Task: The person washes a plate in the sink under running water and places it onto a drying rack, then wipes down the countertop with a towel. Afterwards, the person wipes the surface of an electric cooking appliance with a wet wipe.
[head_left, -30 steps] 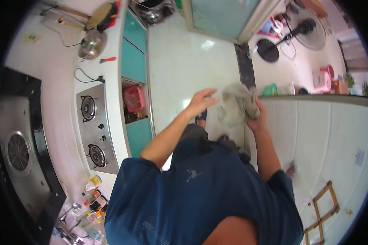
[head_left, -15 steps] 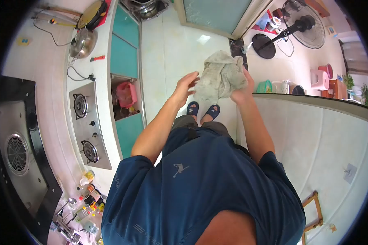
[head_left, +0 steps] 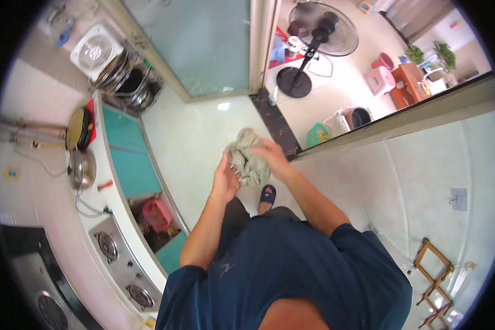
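A crumpled grey-green cloth point(head_left: 250, 162) hangs in front of my body, above the light floor and just beyond my slippered foot. My left hand point(head_left: 224, 177) supports its left side, with the thumb pointing up and the fingers partly beneath the folds. On the right side of the cloth lies my right hand point(head_left: 270, 157), its fingers spread and slightly blurred over the top.
At left, a counter point(head_left: 113, 206) bears a gas stove point(head_left: 124, 264) and a steel pot point(head_left: 82, 169). A glass door point(head_left: 203, 49) stands ahead. Beyond the doorway are a fan point(head_left: 322, 33) and a green basket point(head_left: 317, 135). A wooden rack point(head_left: 434, 275) is on the right wall.
The view has turned toward the doorway. The cloth is more bunched and closer to my body. My left hand has come up against it, and my right hand has moved from its side onto its top.
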A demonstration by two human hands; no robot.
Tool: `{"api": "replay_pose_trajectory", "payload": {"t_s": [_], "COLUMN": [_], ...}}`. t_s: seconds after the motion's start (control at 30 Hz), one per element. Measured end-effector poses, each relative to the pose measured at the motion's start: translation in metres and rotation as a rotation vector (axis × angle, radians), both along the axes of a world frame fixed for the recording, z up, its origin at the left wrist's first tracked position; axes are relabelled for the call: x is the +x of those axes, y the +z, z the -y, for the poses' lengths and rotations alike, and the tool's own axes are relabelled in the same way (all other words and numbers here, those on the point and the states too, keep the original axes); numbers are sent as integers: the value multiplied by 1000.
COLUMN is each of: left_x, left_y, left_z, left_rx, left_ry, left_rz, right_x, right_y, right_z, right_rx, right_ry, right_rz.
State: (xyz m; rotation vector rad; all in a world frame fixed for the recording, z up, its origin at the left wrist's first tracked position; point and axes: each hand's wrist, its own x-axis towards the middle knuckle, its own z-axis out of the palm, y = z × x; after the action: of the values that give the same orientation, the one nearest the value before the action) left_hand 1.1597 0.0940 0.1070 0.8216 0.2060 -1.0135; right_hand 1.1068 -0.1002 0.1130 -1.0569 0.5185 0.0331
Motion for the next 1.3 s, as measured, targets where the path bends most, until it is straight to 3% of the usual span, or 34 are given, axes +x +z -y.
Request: {"api": "replay_pose_trajectory", "payload": {"t_s": [0.07, 0.1, 0.13, 0.2, 0.27, 0.37, 0.4, 0.43, 0.5, 0.53, 0.57, 0.63, 0.83, 1.0, 1.07, 1.2, 1.27, 1.3], "left_x": [15, 21, 28, 49, 80, 119, 135, 149, 174, 186, 198, 219, 240, 243, 251, 265, 275, 281], "left_y": [6, 10, 11, -35, -48, -42, -43, -45, -28, -16, -7, 3, 30, 34, 33, 40, 46, 48], "left_z": [11, 18, 19, 8, -6, -22, -26, -27, -21, -16, -11, 1, 57, 103, 122, 168, 200, 218], "left_rx": [65, 183, 304, 236, 169, 147, 82, 18, 12, -9, -26, -57, -105, -118, -62, 98, 361, 366], "left_ry": [-76, -120, -161, -165, -173, -175, -216, -258, -317, -350, -383, -432, -432, -577, -710, -750, -876, -879], "left_rz": [-35, -6, 24, -1, -22, -81, -86, -94, -129, -102, -75, -30, -186, -127, 54, 194, 497, 498], "right_x": [14, 16, 20, 40, 62, 85, 93, 101, 115, 116, 118, 122, 119, 111, 108, 123, 137, 143], "right_y": [-25, -22, -36, -48, -43, 3, -7, -6, 9, 21, 21, 16, 47, 34, 30, 24, 14, 10], "right_z": [-9, -22, -27, -31, -23, -24, -24, -24, -27, -28, -29, -30, -25, 3, 20, 68, 103, 122], "right_rx": [-530, -863, -915, -971, -603, -655, -948, -959, -165, 10, 12, 286, 189, 174, 239, 351, 342, 331], "right_ry": [227, 233, 292, 322, 340, 111, 82, 63, -31, -31, -64, -116, -285, -407, -404, -419, -444, -468], "right_rz": [47, -82, -53, -30, 86, -122, -95, -109, -74, -109, -106, 120, 159, 214, 151, 159, 163, 161]}}
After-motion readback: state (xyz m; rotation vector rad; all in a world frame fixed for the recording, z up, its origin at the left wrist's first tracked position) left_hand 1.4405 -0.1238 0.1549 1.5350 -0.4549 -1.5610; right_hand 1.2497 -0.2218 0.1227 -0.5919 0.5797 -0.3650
